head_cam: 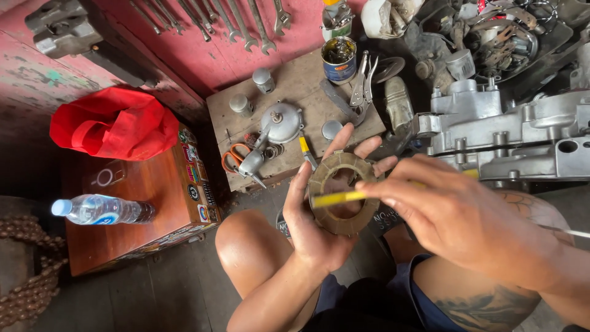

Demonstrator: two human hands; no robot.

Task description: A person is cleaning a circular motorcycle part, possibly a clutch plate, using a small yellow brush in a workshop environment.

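**Ring in left hand, yellow tool laid across it**

My left hand (316, 212) grasps a brown ring (343, 193), held upright above my knees, fingers curled behind it and showing past its far rim. The ring's inner opening is partly hidden by the tool and my fingers. My right hand (458, 218) is pinched on a thin yellow tool (338, 198) that lies across the ring's face, its left end at the ring's left edge. The tool's other end is hidden inside my right hand; what kind of tool it is I cannot tell.

Far of the hands lies a wooden board (295, 86) carrying a domed metal cover (281, 122), orange-handled scissors (232, 158), pliers (362, 83), an open tin (338, 59) and small metal caps. The lettering on the tin is too small to make out. To the right sits an engine case (510, 132), cut off by the frame's right edge; the parts behind it are a tangle I cannot sort.

Spanners (246, 21) hang on the far red wall, tops cut off. At left, a wooden box (141, 203) bears a plastic bottle (101, 210) lying on its side and a red bag (114, 123). Brown beads (31, 270) at the near left edge are partly out of frame.
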